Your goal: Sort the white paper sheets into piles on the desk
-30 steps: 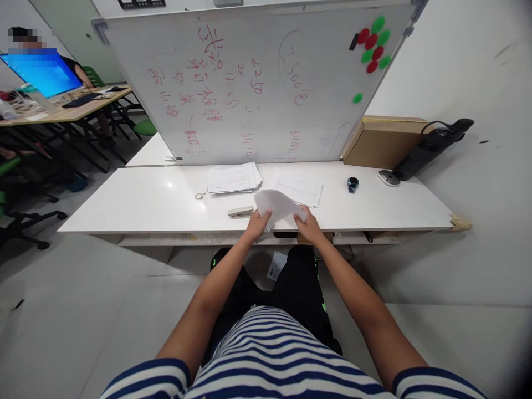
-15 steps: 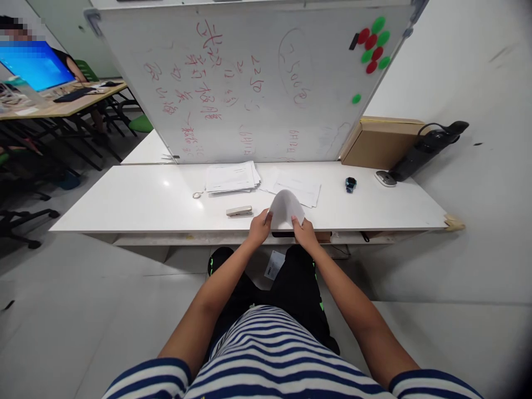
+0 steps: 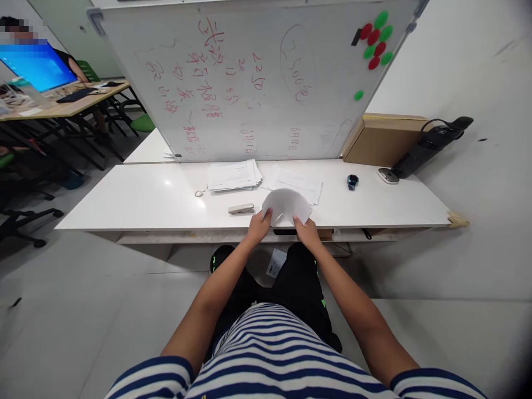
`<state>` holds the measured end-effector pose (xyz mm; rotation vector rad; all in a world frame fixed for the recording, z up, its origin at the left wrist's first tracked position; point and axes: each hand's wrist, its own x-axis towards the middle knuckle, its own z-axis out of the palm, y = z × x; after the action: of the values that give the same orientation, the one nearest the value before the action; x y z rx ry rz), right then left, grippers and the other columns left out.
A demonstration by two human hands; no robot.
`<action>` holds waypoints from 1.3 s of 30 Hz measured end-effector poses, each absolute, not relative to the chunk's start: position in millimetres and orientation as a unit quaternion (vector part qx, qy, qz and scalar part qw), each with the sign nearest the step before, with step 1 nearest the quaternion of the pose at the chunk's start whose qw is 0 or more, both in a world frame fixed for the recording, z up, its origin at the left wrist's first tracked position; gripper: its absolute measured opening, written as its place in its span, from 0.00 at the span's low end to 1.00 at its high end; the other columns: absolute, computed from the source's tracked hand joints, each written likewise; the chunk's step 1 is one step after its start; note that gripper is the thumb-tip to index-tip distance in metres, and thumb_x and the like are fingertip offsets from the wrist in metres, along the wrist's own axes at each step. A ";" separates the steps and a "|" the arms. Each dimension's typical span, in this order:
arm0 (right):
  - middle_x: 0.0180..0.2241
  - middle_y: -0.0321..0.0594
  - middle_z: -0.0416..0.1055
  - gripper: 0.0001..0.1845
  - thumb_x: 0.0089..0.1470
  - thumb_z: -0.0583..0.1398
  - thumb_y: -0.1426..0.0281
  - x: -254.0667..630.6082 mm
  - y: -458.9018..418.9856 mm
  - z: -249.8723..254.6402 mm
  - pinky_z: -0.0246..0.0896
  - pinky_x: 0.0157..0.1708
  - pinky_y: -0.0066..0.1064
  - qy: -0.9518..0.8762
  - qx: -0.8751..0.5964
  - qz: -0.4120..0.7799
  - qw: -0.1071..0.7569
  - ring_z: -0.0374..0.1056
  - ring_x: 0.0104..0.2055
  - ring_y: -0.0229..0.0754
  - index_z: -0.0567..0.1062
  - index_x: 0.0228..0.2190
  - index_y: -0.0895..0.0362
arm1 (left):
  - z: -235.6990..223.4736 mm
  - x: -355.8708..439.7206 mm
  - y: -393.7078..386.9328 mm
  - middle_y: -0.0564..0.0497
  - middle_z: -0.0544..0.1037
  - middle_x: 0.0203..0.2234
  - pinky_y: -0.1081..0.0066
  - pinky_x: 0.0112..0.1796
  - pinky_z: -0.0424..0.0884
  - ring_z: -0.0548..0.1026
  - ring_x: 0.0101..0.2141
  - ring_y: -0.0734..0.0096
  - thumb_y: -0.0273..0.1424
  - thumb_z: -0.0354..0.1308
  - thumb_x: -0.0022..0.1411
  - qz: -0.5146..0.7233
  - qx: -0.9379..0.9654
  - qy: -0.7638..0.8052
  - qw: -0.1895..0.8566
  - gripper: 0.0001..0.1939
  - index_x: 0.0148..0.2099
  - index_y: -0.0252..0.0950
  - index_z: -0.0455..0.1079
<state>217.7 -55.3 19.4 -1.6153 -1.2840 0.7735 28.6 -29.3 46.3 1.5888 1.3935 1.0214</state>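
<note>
A curved sheaf of white paper (image 3: 286,200) is held at the desk's front edge, bowed upward in the middle; I cannot tell how many sheets it has. My left hand (image 3: 260,226) grips its left side, thumb on top. On its right side my right hand (image 3: 306,231) is closed in the same way. A stapler (image 3: 241,209) lies on the desk just left of my left hand. Behind it is a stack of printed papers (image 3: 233,176). More loose sheets (image 3: 297,184) lie flat beyond the held paper, partly covered by it.
A whiteboard (image 3: 266,83) with red writing and magnets stands along the back of the white desk (image 3: 137,205). To the right are a watch (image 3: 352,182), a mouse (image 3: 388,175), a black bottle (image 3: 432,147) and a cardboard box (image 3: 380,141). A person sits behind a monitor (image 3: 39,64) at far left.
The paper has gone from a tall, narrow arch to a wider, flatter curve. Both hands still hold its sides, slightly farther apart.
</note>
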 end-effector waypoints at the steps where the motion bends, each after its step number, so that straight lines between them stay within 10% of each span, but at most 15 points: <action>1: 0.42 0.51 0.75 0.27 0.50 0.56 0.52 220.3 -58.3 24.7 0.64 0.46 0.45 -0.507 -0.657 0.316 0.460 0.70 0.46 0.55 0.75 0.43 0.60 | 49.3 23.6 -30.3 0.44 0.78 0.38 0.63 0.44 0.66 0.73 0.43 0.55 0.50 0.49 0.62 0.404 0.605 0.544 0.418 0.25 0.43 0.35 0.74; 10: 0.43 0.45 0.76 0.28 0.40 0.68 0.57 249.5 -93.3 59.7 0.66 0.46 0.44 -0.416 -0.580 0.448 0.538 0.72 0.44 0.50 0.75 0.42 0.57 | 78.9 -38.8 -49.7 0.43 0.78 0.31 0.65 0.35 0.72 0.76 0.31 0.65 0.45 0.63 0.52 0.292 0.472 0.406 0.726 0.22 0.39 0.30 0.74; 28: 0.36 0.43 0.78 0.25 0.33 0.72 0.60 269.3 -100.6 59.6 0.67 0.47 0.42 -0.388 -0.533 0.588 0.468 0.72 0.42 0.48 0.79 0.35 0.59 | 69.5 -29.1 -60.0 0.47 0.79 0.36 0.68 0.35 0.71 0.76 0.35 0.65 0.46 0.64 0.50 0.361 0.495 0.479 0.629 0.22 0.41 0.34 0.75; 39: 0.43 0.46 0.75 0.29 0.41 0.67 0.58 243.8 -50.2 95.5 0.65 0.43 0.41 -0.573 -0.579 0.391 0.428 0.70 0.45 0.53 0.75 0.44 0.59 | 84.2 4.0 -20.1 0.45 0.77 0.42 0.64 0.45 0.69 0.73 0.45 0.58 0.39 0.60 0.54 0.459 0.532 0.481 0.524 0.21 0.47 0.32 0.71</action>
<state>243.8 -50.2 95.5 -1.4461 -1.4313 0.9759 4.0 -20.1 84.2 1.2725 1.1519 1.0985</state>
